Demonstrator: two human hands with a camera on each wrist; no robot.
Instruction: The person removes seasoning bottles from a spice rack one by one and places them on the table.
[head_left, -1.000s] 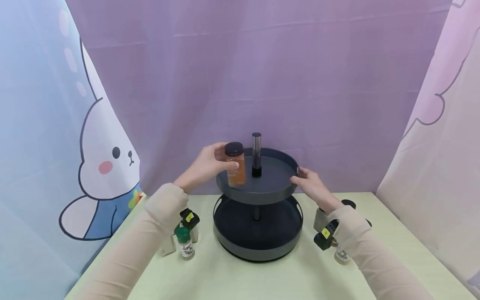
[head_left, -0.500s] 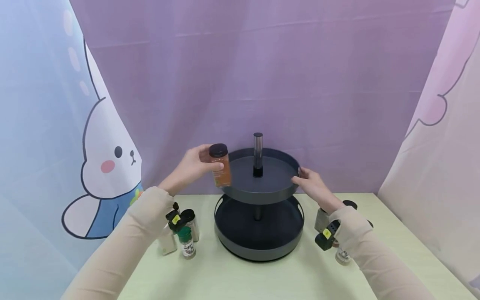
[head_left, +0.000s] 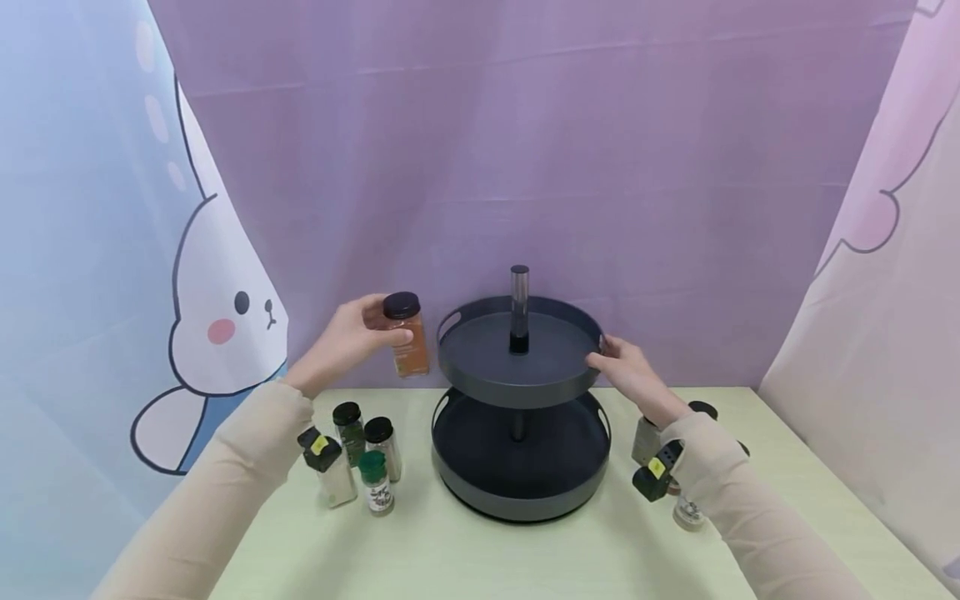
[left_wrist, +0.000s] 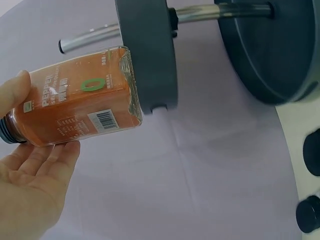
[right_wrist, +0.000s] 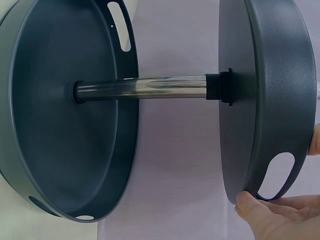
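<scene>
My left hand [head_left: 347, 340] holds a square glass spice jar [head_left: 410, 350] of orange powder with a black lid. The jar is up in the air, just left of the top tray. In the left wrist view the thumb lies on one side of the jar [left_wrist: 80, 95] and the fingers on the other. A dark grey two-tier turntable rack has an upper tray [head_left: 517, 393] and a lower tray [head_left: 521, 500] on a metal pole [head_left: 519, 304]. My right hand [head_left: 633, 379] grips the upper tray's right rim beside a handle slot, as the right wrist view shows.
Left of the rack stand a green-capped shaker [head_left: 376, 483], two black-lidded jars, one of them clear [head_left: 384, 450] and one green [head_left: 349, 433], and a pale container [head_left: 337, 485]. More jars [head_left: 688, 512] stand under the right forearm. A purple curtain [head_left: 600, 167] hangs behind the table.
My left hand has carried the spice jar leftward, from over the upper tray to outside its left rim. The right hand has stayed at the tray's rim.
</scene>
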